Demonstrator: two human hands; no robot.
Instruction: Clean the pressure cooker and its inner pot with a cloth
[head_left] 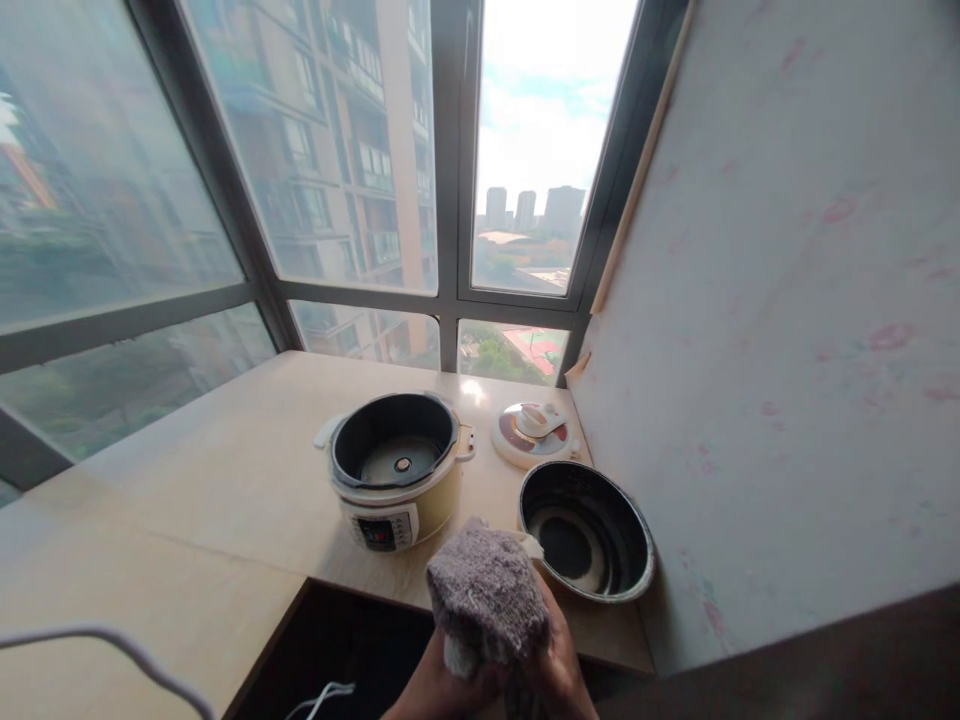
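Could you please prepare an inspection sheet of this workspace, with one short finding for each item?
Surface: pale counter, dark opening at its front edge.
Job's things: grey cloth in hand; cooker open; dark pot right of it; lid on the counter behind the pot.
Clutter: nothing seen.
Hands: left hand and right hand both hold the cloth.
Cables: white cable at lower left; thin white cord in the opening.
Surroundings: windows behind, floral wall at right.

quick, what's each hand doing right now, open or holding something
Left hand: at the fuzzy grey cloth, fingers hidden; grip cannot be told.
Right hand: closed around the cloth's side, holding it.
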